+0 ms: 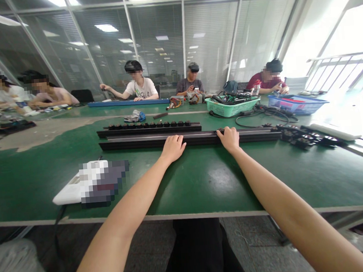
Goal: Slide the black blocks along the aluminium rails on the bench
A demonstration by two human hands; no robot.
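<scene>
A long black rail [132, 143] with a slot along its top lies crosswise on the green table. My left hand [173, 148] is laid over the middle of this rail, fingers across its top and thumb at the near side, gripping it. To the right, my right hand [230, 138] is closed on a small black part [220, 131] at the rail's top; its exact shape is mostly hidden by the fingers. Behind lies a second black rail [149, 131], with a row of several small black pieces [174, 124] along its top.
Loose black parts [304, 138] are heaped at the rail's right end. Farther back stand a green basket [232, 108] full of cables and a blue basket [305, 106]. A white device [68, 191] lies front left. Several people sit around the table.
</scene>
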